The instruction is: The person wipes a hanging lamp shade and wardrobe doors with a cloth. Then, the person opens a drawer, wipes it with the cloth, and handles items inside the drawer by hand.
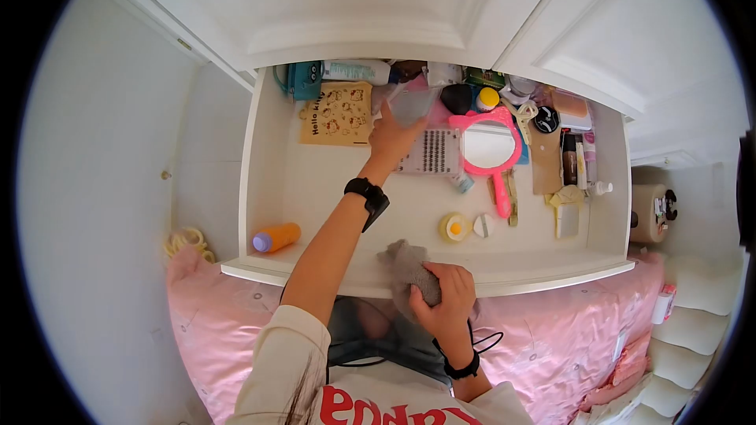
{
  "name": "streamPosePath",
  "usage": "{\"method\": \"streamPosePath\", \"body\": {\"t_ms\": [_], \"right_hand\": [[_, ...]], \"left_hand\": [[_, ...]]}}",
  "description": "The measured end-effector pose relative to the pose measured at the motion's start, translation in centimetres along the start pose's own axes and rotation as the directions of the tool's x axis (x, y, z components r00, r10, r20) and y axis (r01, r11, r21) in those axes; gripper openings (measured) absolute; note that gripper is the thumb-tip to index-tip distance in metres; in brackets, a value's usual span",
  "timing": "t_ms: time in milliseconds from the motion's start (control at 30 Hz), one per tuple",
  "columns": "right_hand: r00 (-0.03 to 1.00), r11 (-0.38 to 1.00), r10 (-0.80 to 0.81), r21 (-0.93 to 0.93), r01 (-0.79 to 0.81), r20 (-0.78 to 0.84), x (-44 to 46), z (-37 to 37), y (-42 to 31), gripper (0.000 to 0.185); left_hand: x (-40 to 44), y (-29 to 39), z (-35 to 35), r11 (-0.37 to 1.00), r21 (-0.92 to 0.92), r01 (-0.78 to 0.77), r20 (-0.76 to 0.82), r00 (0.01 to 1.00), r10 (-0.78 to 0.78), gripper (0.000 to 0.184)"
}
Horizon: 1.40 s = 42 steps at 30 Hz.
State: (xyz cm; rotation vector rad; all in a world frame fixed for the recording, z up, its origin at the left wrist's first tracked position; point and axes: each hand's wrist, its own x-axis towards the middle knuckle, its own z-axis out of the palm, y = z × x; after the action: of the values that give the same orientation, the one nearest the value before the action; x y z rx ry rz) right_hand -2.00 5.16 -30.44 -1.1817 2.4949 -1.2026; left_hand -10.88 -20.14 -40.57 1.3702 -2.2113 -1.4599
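Note:
My left hand (391, 138) reaches into the open drawer (268, 181) and grips a translucent plastic case (414, 104) by its lower edge. Just below that hand lies a flat clear case with rows of small black marks (435, 149); a yellow Hello Kitty bag (335, 114) is to its left. Over the drawer's front edge, my right hand (449, 299) is closed on a crumpled grey cloth (411, 264). A pink hand mirror (488, 145) rests face up to the right of the clear cases.
An orange bottle (277, 237) lies in the front left corner. Near the front are a round yellow item with an egg design (454, 227) and a white puff (483, 225). Tubes and bottles (573, 159) crowd the right side. A pink bedspread (551, 323) lies beneath the drawer front.

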Motion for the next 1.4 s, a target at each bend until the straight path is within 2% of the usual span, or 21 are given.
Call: {"method": "streamPosePath", "body": {"t_ms": [67,133,167,267,367,467,567,667,767,967,1000,1100,1200,1267,1300,1367,1400], "right_hand": [[0.999,1.0,-0.019,-0.012,0.018,-0.027,0.0,-0.1,-0.3,0.032],[0.998,1.0,-0.026,-0.02,0.025,-0.059,-0.1,-0.3,-0.6,0.031],[0.997,0.999,-0.031,-0.024,0.03,-0.075,-0.2,-0.3,-0.6,0.03],[0.995,0.999,-0.043,-0.008,0.042,-0.092,-0.7,-0.2,-0.7,0.026],[0.987,0.998,-0.065,-0.008,0.065,-0.147,-0.8,-0.4,-1.1,0.024],[0.978,0.996,-0.089,-0.019,0.087,-0.189,-1.3,0.1,-0.5,0.026],[0.97,0.994,-0.106,-0.031,0.101,-0.218,-1.6,0.4,-0.3,0.025],[0.969,0.993,-0.116,-0.044,0.109,-0.217,-2.1,0.2,-0.6,0.025],[0.967,0.992,-0.119,-0.065,0.107,-0.223,-2.1,0.2,-0.8,0.024],[0.964,0.992,-0.128,-0.043,0.121,-0.233,-1.9,0.4,-0.7,0.023],[0.968,0.992,-0.123,-0.032,0.119,-0.218,-1.9,0.3,-0.6,0.022],[0.969,0.957,0.11,0.285,-0.044,-0.22,-1.7,0.3,-0.2,0.021],[0.904,0.87,0.256,0.49,-0.061,-0.341,-1.2,-0.2,-2.3,0.021],[0.909,0.906,0.069,0.407,0.115,-0.411,-0.3,0.2,-4.6,0.024],[0.897,0.91,-0.025,0.362,0.203,-0.441,0.0,0.2,-5.6,0.026],[0.924,0.887,-0.058,0.406,0.222,-0.378,-0.3,-0.2,-7.3,0.028],[0.936,0.874,-0.076,0.429,0.228,-0.343,-0.7,-0.5,-7.9,0.029]], "left_hand": [[-1.4,1.1,-1.5,0.918,-0.392,0.061,0.168,0.986,0.006,0.097],[-3.6,2.8,-4.2,0.816,-0.539,0.209,0.432,0.9,0.054,0.089],[-4.9,3.5,-5.4,0.756,-0.584,0.295,0.547,0.831,0.099,0.085],[-8.6,4.6,-8.0,0.716,-0.608,0.343,0.635,0.752,0.179,0.075],[-12.4,5.2,-10.4,0.628,-0.652,0.425,0.692,0.671,0.266,0.084],[-16.3,5.0,-12.8,0.544,-0.712,0.444,0.688,0.594,0.417,0.09],[-19.3,4.2,-14.4,0.494,-0.747,0.445,0.661,0.578,0.479,0.092],[-21.5,3.1,-15.4,0.387,-0.779,0.493,0.627,0.611,0.484,0.094],[-22.6,1.7,-16.0,0.368,-0.787,0.496,0.617,0.611,0.495,0.095],[-22.8,-2.1,-15.6,0.412,-0.772,0.484,0.63,0.671,0.392,0.091],[-23.1,-2.3,-15.4,0.463,-0.764,0.45,0.624,0.698,0.352,0.089],[-23.7,-2.5,-14.9,0.578,-0.731,0.363,0.592,0.757,0.275,0.082],[-24.1,-3.4,-13.8,0.621,-0.722,0.306,0.568,0.775,0.278,0.072],[-25.3,-3.6,-12.2,0.659,-0.711,0.244,0.541,0.79,0.29,0.065],[-26.3,-3.0,-11.5,0.651,-0.737,0.179,0.469,0.83,0.303,0.063],[-28.7,-1.1,-11.2,0.636,-0.771,0.044,0.317,0.892,0.323,0.059],[-29.2,-0.8,-12.2,0.614,-0.784,0.09,0.367,0.865,0.343,0.057]]}}
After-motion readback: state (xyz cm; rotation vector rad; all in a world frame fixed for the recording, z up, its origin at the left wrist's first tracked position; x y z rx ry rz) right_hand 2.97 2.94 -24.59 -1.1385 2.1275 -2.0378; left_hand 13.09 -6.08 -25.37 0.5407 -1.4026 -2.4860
